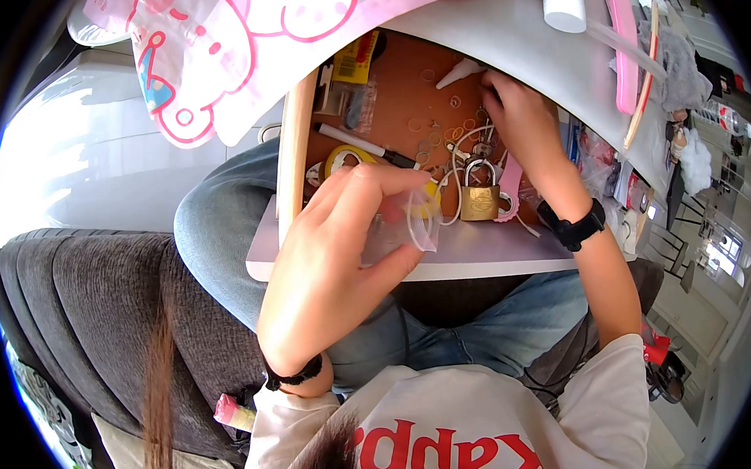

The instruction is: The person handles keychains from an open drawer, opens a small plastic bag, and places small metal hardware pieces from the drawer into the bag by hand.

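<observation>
Loose strands of hair (159,393) hang close below your view, beside your white shirt (460,414). Your left hand (329,241) curls around a small clear bag (425,220), thumb at the lower edge and fingers at the upper, apparently spacing them so that its mouth gapes; you hold it over the front of the open drawer (293,155), and whether anything is inside it you cannot tell from here. Your right hand (523,115) reaches into the drawer with fingers bent down beside a white nozzle (460,73); its fingertips are partly hidden, so you cannot tell if they pinch anything. Inside the drawer, small thin rings (435,139) lie scattered between your hands, with a brass padlock (480,203) nearer you, its shackle pointing away, and a pink strap (510,177) just beside it. Left of the rings lie a capped marker (354,141) and, farther back, a yellow packet (354,59). Your jeans (226,203) show beneath the drawer, probably pulled over your lap for easy reach, while a printed pink bag (195,51) overhangs its far left corner.
</observation>
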The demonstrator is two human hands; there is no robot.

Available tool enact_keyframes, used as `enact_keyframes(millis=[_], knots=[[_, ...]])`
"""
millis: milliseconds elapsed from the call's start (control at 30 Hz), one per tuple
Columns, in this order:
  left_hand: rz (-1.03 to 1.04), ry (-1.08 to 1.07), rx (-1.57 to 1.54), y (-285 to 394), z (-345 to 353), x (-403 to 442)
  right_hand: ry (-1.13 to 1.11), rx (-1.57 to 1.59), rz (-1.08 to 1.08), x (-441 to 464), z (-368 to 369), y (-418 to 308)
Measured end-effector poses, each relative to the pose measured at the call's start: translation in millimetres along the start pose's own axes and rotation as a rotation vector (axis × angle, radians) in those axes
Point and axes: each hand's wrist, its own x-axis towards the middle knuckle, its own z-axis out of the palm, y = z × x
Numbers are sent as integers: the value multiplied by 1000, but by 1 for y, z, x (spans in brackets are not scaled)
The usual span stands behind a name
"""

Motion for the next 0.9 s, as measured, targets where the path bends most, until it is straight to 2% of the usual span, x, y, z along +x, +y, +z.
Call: enact_keyframes(millis=[100, 167, 233, 333, 433, 600, 767, 900], knots=[[4, 21, -48, -2, 1, 0, -150, 193, 53, -2, -8, -6], [31, 25, -32, -3, 2, 2, -286, 392, 44, -4, -42, -35], [41, 30, -15, -3, 2, 2, -332, 555, 115, -10, -70, -63], [52, 59, -3, -3, 6, 2, -287, 741, 34, -19, -102, -95], [85, 87, -6, -2, 9, 3, -175, 672, -111, -24, -98, -104], [91, 44, 43, -3, 5, 3, -167, 614, -112, -23, -97, -103], [159, 89, 7, -4, 7, 4, -184, 599, -190, -20, -103, -108], [145, 83, -13, -4, 7, 4, -229, 656, -152, -25, -97, -111]])
